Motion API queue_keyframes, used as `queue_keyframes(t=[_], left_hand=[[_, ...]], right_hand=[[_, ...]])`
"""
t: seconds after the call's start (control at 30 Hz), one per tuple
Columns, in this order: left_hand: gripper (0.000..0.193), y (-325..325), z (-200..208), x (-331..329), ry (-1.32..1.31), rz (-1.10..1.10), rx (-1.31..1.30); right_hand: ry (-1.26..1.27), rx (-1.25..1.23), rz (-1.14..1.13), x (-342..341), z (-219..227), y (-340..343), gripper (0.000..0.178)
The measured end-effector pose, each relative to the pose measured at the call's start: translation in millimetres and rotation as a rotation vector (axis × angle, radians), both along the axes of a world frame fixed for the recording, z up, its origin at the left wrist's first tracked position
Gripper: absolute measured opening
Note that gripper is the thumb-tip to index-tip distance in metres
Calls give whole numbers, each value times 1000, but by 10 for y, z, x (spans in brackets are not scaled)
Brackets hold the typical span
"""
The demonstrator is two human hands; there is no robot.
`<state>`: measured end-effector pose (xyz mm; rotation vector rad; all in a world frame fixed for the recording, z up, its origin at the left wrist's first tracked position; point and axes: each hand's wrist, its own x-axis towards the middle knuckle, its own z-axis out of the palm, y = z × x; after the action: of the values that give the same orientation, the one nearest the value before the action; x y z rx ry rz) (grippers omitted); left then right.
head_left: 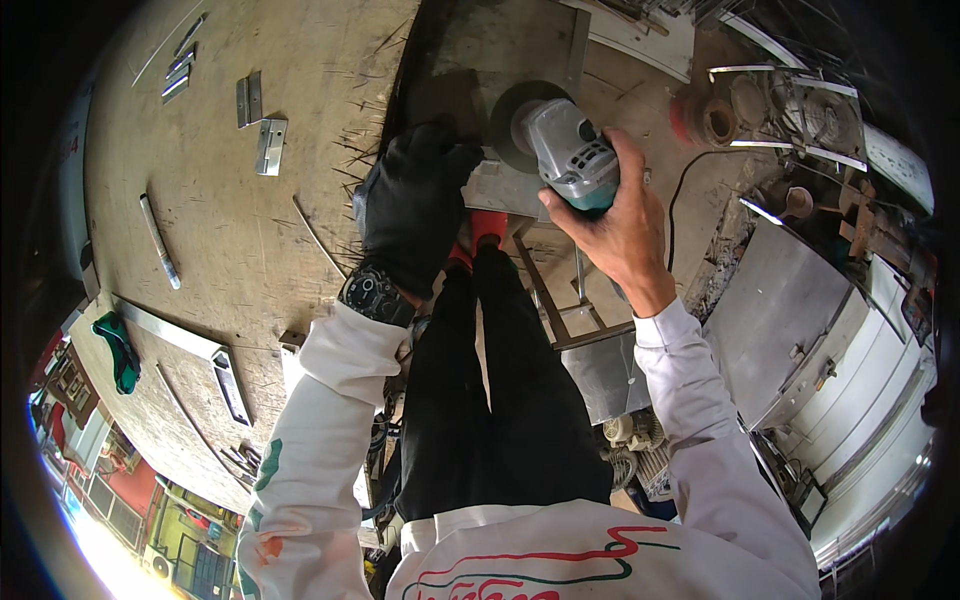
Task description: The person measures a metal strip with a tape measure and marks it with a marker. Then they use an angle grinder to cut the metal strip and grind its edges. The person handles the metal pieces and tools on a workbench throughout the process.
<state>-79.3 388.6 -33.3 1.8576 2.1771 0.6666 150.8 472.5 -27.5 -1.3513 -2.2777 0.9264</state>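
My right hand (625, 225), bare, grips a grey and teal angle grinder (575, 150) by its body. The dark round disc (512, 125) of the grinder is at its left end, just above a grey metal piece (505, 187). My left hand (412, 185) wears a black glove and is at the right edge of the wooden table (230, 200), left of the disc. Its fingers look curled; whatever may be in them is hidden by the dark glove. A black watch (373, 295) is on my left wrist.
On the table lie hinges (269, 147), a marker (160, 242), a metal square (230, 385) and a green cloth item (117, 352). A black cord (680, 200) runs along the floor at right. A metal frame (570, 310) and a grey sheet (775, 310) stand nearby.
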Motion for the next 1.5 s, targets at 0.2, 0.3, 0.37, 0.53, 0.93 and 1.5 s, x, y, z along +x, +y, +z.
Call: queue_keyframes(t=[0.2,0.3,0.37,0.53,0.93,1.5], left_hand=[[33,-11,-5,17,-6,7,-15],[39,-9,-8,5,-2,4,-52],[38,-15,-30,-8,-19,-12,-39],[33,8,-21,-1,-42,-8,-5],[33,-6,97,39,67,-67,-19],[24,354,60,-168,-36,-124,77]], right_hand=[[-22,63,32,-14,-9,28,92],[-23,116,48,-28,-14,24,91],[-26,96,39,-35,-4,12,92],[-58,19,-19,-84,25,13,94],[61,-22,-149,129,-22,2,89],[92,-202,-208,383,31,-334,88]])
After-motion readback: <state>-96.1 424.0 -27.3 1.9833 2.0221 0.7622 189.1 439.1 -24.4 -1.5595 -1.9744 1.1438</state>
